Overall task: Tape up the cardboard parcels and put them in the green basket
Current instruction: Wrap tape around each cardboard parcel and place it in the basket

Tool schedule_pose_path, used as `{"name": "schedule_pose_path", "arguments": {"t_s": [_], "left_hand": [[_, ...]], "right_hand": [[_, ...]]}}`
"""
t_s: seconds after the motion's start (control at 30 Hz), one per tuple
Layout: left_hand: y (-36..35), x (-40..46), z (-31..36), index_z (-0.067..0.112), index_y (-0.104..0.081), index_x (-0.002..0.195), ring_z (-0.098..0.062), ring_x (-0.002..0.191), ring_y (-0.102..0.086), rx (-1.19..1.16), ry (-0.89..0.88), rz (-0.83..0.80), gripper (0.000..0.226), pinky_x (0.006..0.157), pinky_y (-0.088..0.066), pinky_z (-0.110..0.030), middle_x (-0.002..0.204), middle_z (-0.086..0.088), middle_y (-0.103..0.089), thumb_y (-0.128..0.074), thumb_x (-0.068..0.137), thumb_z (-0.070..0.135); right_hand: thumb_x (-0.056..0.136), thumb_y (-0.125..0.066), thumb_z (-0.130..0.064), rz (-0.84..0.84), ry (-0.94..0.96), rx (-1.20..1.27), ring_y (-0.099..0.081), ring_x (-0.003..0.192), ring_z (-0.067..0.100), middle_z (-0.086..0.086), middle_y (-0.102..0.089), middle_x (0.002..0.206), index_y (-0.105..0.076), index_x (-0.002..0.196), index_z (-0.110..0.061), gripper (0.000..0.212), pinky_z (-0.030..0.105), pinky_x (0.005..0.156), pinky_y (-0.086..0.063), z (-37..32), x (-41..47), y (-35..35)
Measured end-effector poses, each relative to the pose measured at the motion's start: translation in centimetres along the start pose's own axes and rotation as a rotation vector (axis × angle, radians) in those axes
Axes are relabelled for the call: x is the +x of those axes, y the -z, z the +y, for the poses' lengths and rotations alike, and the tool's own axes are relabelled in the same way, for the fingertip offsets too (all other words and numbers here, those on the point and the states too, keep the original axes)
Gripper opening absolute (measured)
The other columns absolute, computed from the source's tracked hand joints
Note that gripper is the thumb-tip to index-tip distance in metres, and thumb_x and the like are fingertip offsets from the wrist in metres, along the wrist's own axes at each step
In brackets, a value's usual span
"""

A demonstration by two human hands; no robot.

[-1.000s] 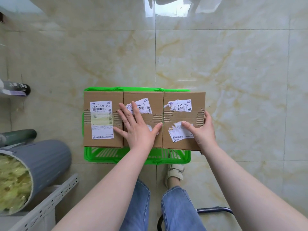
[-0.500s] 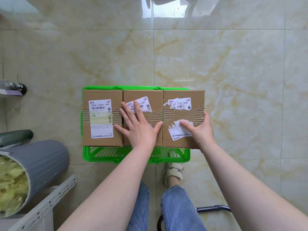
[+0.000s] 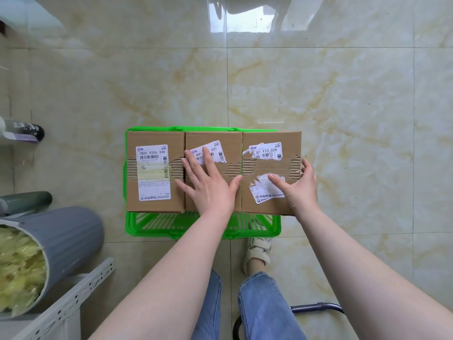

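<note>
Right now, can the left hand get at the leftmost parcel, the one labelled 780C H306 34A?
Probably yes. The left hand lies flat on the middle parcel, right beside the leftmost parcel, whose top is bare, with nothing between them. The right hand grips the rightmost parcel, well clear of that path.

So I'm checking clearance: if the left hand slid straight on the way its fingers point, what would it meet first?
Probably the torn white label on the middle parcel, already under the left hand's fingertips.

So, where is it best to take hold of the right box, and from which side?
Probably by its right edge and near side, coming from the right: the right box overhangs the green basket there, while the middle box blocks its left. The right hand already grips that edge.
</note>
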State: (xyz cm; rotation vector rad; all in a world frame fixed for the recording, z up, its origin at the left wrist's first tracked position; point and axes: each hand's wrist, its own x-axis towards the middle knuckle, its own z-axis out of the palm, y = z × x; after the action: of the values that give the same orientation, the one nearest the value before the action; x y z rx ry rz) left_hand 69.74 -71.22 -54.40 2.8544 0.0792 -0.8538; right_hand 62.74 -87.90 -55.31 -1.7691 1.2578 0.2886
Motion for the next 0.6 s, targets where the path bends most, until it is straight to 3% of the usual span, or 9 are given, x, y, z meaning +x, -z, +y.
{"name": "schedule_pose_path", "arguments": {"t_s": [0.1,0.17,0.23,0.33,0.43,0.53,0.6], "left_hand": [[1.2,-0.6,-0.3,0.021,0.004,0.158,-0.031,0.152,-0.001,-0.045,-0.029,0.03,0.099,0.119,-0.005,-0.056,0.164,-0.016,0.009,-0.053,0.089,0.064],[2.7,-1.3,-0.7,0.019,-0.009,0.157,-0.03,0.148,-0.02,-0.174,-0.056,0.063,0.088,0.118,-0.02,-0.047,0.163,-0.013,-0.009,-0.058,0.092,0.052],[4.5,-2.2,-1.1,0.019,-0.024,0.154,-0.025,0.138,-0.038,-0.397,-0.049,0.044,0.073,0.11,-0.036,-0.04,0.156,-0.007,-0.027,-0.061,0.095,0.039],[8.2,-4.2,-1.8,0.017,-0.047,0.141,-0.015,0.118,-0.054,-0.791,0.056,-0.034,0.047,0.102,-0.044,-0.032,0.131,0.0,-0.055,-0.062,0.097,0.023],[12.4,-7.3,-3.8,0.012,-0.062,0.116,-0.01,0.098,-0.063,-1.149,0.209,-0.069,0.019,0.095,-0.051,-0.031,0.106,0.0,-0.067,-0.06,0.097,0.011],[16.8,-11.3,-6.9,0.01,-0.064,0.108,-0.008,0.085,-0.065,-1.418,0.372,-0.008,0.013,0.073,-0.052,-0.016,0.094,0.0,-0.069,-0.057,0.098,0.006],[19.5,-14.6,-9.5,0.014,-0.064,0.098,-0.003,0.078,-0.062,-1.537,0.455,0.084,0.012,0.067,-0.05,-0.012,0.087,0.005,-0.067,-0.057,0.098,0.006]], "right_hand": [[0.077,-0.08,-0.041,0.154,0.021,-0.125,-0.033,0.138,0.027,0.012,-0.036,0.147,-0.033,0.147,-0.012,0.089,0.039,0.114,-0.029,-1.3,-1.5,0.7],[0.083,-0.074,-0.039,0.309,0.121,-0.254,-0.042,0.13,0.028,0.01,-0.048,0.136,-0.047,0.137,-0.014,0.066,0.037,0.105,-0.034,-3.0,-3.2,1.0],[0.086,-0.071,-0.033,0.289,0.199,-0.204,-0.053,0.114,0.023,0.001,-0.061,0.118,-0.059,0.118,-0.018,0.036,0.035,0.094,-0.041,-5.1,-5.2,0.9],[0.089,-0.07,-0.02,-0.078,0.127,0.143,-0.064,0.087,0.016,-0.003,-0.067,0.088,-0.064,0.092,-0.019,0.006,0.033,0.082,-0.051,-9.3,-9.0,0.0],[0.092,-0.067,-0.019,-0.465,-0.004,0.302,-0.064,0.077,0.013,0.002,-0.07,0.085,-0.067,0.091,-0.019,0.001,0.025,0.073,-0.052,-13.0,-13.6,-1.0],[0.091,-0.068,-0.02,-0.654,-0.043,0.345,-0.063,0.072,0.01,0.003,-0.071,0.086,-0.068,0.091,-0.017,0.003,0.022,0.07,-0.051,-16.5,-18.6,-1.7],[0.09,-0.069,-0.019,-0.735,-0.023,0.34,-0.063,0.069,0.008,0.003,-0.071,0.085,-0.068,0.089,-0.016,0.003,0.019,0.067,-0.051,-18.6,-22.1,-1.9]]}}
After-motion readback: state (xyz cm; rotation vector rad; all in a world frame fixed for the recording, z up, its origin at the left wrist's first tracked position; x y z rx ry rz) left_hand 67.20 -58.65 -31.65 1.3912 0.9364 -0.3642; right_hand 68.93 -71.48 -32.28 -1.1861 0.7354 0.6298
